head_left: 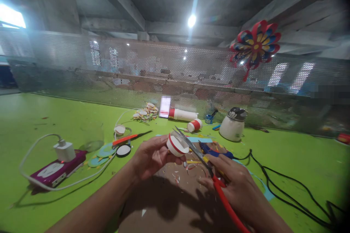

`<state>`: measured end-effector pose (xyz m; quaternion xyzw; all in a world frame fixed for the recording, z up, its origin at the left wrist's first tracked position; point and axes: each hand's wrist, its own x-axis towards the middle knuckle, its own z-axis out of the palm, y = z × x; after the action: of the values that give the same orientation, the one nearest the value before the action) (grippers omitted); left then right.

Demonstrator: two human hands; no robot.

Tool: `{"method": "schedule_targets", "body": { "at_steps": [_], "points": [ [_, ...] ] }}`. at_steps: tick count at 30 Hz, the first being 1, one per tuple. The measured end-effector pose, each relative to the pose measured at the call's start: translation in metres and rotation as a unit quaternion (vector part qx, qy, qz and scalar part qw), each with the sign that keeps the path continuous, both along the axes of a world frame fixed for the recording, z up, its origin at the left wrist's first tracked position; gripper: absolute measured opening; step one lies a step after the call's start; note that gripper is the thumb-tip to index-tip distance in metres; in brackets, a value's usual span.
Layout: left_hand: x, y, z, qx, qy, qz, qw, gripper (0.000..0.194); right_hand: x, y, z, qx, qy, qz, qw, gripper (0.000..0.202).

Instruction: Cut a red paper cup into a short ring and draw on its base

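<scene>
The left hand (153,156) grips a white paper cup (177,145) above the green table (54,116). The right hand (235,182) clasps red-handled scissors (202,160), blades parted at the cup's rim.

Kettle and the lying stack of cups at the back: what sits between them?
In the head view, a single red-banded cup on its side and a small blue object lie between the kettle and the stack.

matt paper cup (177,146), metal scissors (191,147)
</scene>
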<state>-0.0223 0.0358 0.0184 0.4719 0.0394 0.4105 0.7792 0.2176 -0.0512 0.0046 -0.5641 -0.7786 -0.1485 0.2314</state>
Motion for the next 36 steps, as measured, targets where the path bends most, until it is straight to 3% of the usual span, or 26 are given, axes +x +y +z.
{"method": "schedule_targets", "body": {
  "at_steps": [16,29,36],
  "points": [
    [0.0048,-0.0047,-0.0037,0.023,0.013,-0.029,0.999,0.035,-0.0004,0.0009,0.0019,-0.045,0.024,0.015,0.999,0.052],
    [0.0025,-0.0038,-0.0035,0.019,0.008,-0.044,0.999,0.035,0.0029,-0.0002,-0.0012,-0.032,0.017,0.030,0.999,0.043],
    [0.0047,-0.0052,-0.0048,0.022,0.022,-0.045,0.998,0.039,0.0002,0.0007,0.0017,-0.035,0.032,0.028,0.998,0.048]
  ]
}}
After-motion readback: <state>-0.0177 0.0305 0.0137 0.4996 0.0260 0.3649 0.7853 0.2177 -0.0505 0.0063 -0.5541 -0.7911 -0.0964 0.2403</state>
